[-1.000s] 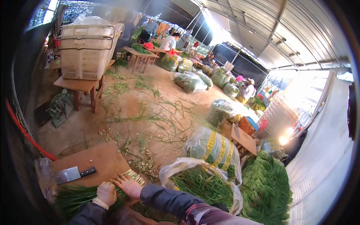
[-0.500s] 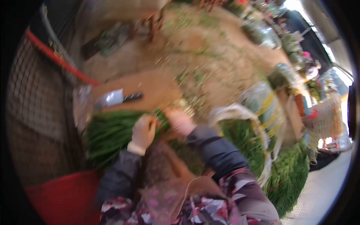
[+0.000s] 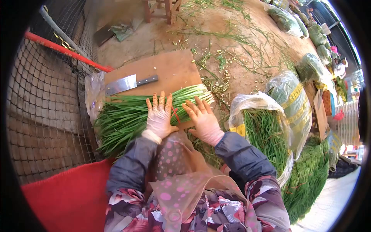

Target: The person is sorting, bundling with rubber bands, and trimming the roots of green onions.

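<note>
A bundle of garlic chives [image 3: 127, 118] lies across the near edge of a wooden board [image 3: 162, 65], its pale cut ends to the right and green leaves to the left. A red tie [image 3: 175, 114] circles it between my hands. Spread flat on the bundle, my left hand [image 3: 158, 118] rests just left of the tie. My right hand [image 3: 204, 120], also with fingers apart, lies over the pale stems. Both wear thin, pale gloves with stained fingertips. Behind the bundle a cleaver [image 3: 127, 84] lies on the board, black handle to the right.
An open plastic bag [image 3: 257, 101] of green stalks stands at my right, beside a filled, yellow-taped bag [image 3: 291, 104]. More tied greens [image 3: 309, 178] are piled nearer. Wire mesh [image 3: 42, 108] and a red pipe [image 3: 69, 52] border the left. Trimmings [image 3: 222, 71] litter the floor.
My fingers were curled at the red tie and the stem ends; now both hands lie open and spread on the bundle. The view has shifted slightly and is sharper.
</note>
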`<state>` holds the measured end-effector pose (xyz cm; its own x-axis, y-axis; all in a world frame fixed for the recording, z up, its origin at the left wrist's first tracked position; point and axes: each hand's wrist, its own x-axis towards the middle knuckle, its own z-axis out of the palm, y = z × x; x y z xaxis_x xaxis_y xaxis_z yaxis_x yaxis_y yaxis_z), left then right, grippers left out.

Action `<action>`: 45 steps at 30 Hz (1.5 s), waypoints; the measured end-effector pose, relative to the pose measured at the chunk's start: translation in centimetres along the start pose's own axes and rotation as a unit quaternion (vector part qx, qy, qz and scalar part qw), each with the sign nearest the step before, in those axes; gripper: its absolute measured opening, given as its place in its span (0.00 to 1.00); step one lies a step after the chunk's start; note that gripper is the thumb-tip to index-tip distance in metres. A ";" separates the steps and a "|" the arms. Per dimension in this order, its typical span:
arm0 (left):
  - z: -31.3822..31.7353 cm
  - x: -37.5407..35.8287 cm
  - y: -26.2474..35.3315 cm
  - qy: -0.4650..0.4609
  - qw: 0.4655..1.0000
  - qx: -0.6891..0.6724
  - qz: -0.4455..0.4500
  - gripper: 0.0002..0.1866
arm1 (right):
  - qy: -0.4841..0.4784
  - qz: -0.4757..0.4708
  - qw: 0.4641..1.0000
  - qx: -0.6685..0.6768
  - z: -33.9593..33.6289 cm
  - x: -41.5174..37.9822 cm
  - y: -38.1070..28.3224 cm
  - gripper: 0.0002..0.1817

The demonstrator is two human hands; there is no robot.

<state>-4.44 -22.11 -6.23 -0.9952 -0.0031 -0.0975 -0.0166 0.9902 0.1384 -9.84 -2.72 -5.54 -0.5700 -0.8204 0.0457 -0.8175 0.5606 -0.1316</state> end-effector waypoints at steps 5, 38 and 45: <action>-2.2 6.8 -4.9 -0.173 0.972 -0.155 0.027 0.61 | -0.038 0.045 0.998 -0.015 0.0 5.0 2.4 0.62; -0.9 0.2 -7.3 0.158 0.814 -0.558 -0.028 0.45 | -0.048 0.144 0.944 0.293 0.0 11.4 -1.8 0.16; -3.7 -2.3 -1.8 0.068 0.993 -0.097 0.008 0.62 | 0.105 0.169 0.892 0.405 -0.2 9.0 -3.3 0.11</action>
<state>-2.49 -24.36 -2.58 -0.9990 -0.0203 0.0390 -0.0064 0.9451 0.3267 -12.33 -11.95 -4.52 -0.8454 -0.5326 0.0404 -0.3155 0.4371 -0.8423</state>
